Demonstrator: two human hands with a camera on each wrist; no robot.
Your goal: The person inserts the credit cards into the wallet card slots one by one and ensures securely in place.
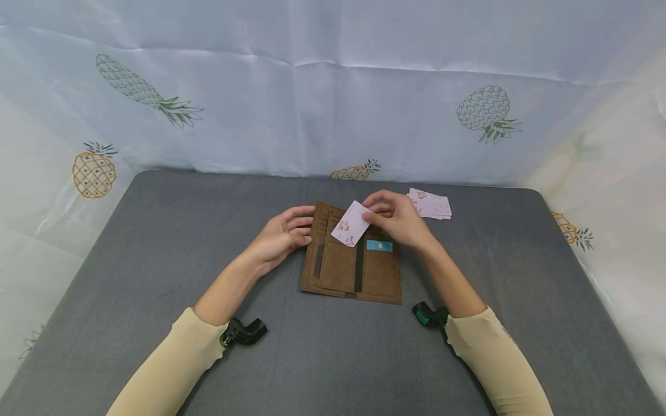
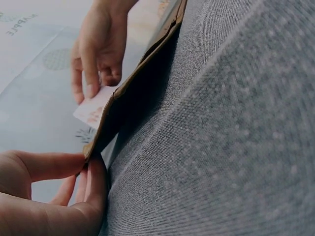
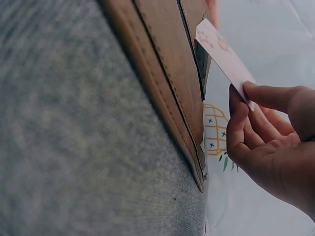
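Note:
A brown wallet [image 1: 338, 268] lies spread open on the table, its card slots facing up. At its left edge is my left hand [image 1: 281, 238]; in the left wrist view the thumb and fingers [image 2: 96, 184] pinch that edge, raised a little off the cloth. Over the wallet's upper part, my right hand [image 1: 400, 219] pinches a pink card [image 1: 350, 225] with a flower print by one end, between thumb and fingers. The card [image 3: 224, 56] is tilted above the slots. A blue card [image 1: 380, 246] shows in a right-hand pocket of the wallet.
Several pink cards [image 1: 432, 205] lie in a loose, overlapping pile beyond my right hand. The grey table [image 1: 171, 242] ends at a white curtain [image 1: 250, 115] printed with pineapples. A black wrist camera [image 1: 244, 332] is strapped to each forearm.

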